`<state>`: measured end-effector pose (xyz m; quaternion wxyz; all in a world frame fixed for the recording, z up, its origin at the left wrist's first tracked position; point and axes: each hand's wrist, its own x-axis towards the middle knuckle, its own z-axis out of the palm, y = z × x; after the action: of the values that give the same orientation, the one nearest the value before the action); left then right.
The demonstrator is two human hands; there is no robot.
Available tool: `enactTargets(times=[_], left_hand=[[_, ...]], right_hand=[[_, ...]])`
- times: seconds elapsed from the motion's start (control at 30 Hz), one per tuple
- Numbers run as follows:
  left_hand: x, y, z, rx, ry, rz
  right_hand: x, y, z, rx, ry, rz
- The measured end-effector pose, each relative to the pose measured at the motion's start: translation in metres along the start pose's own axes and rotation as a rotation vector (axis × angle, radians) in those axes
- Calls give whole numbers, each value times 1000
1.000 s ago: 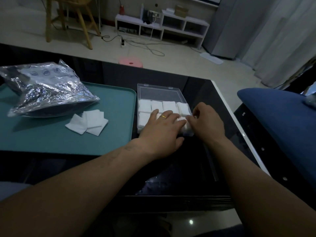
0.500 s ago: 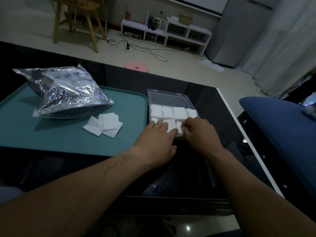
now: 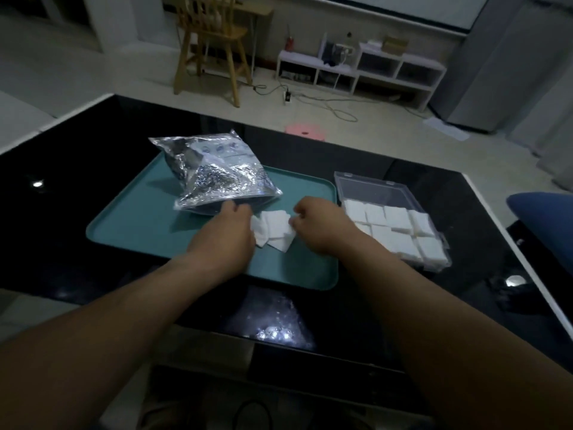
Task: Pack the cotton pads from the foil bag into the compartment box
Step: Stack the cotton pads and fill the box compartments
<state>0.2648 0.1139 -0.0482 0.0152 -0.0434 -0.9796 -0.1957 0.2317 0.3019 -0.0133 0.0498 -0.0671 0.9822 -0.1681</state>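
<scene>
**Tabletop (image 3: 77, 181) update, dim room**

Glossy black top, teal tray (image 3: 130, 225) on it. The loose cotton pads (image 3: 274, 231) lie on the tray. Left hand (image 3: 228, 234) grips their left edge, right hand (image 3: 319, 228) pinches the right one. Foil bag (image 3: 217, 172) lies just behind, also on the tray. Clear compartment box (image 3: 366, 184) sits right of the tray, with packed pads (image 3: 393, 225) in its cells. Further back there's pale floor, a wooden chair (image 3: 214, 41), a white shelf unit (image 3: 372, 66) and a pink stool (image 3: 305, 131).

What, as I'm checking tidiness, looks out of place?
A few pads lie in a crooked, overlapping heap on the tray, outside the box; those in the box sit in tidy rows.
</scene>
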Motion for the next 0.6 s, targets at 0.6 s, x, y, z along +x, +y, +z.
enactTargets(times=[0.6], left_hand=[[13,9,-19,-859,45,-242]], right_hand=[[2,9,-3,626,-16,215]])
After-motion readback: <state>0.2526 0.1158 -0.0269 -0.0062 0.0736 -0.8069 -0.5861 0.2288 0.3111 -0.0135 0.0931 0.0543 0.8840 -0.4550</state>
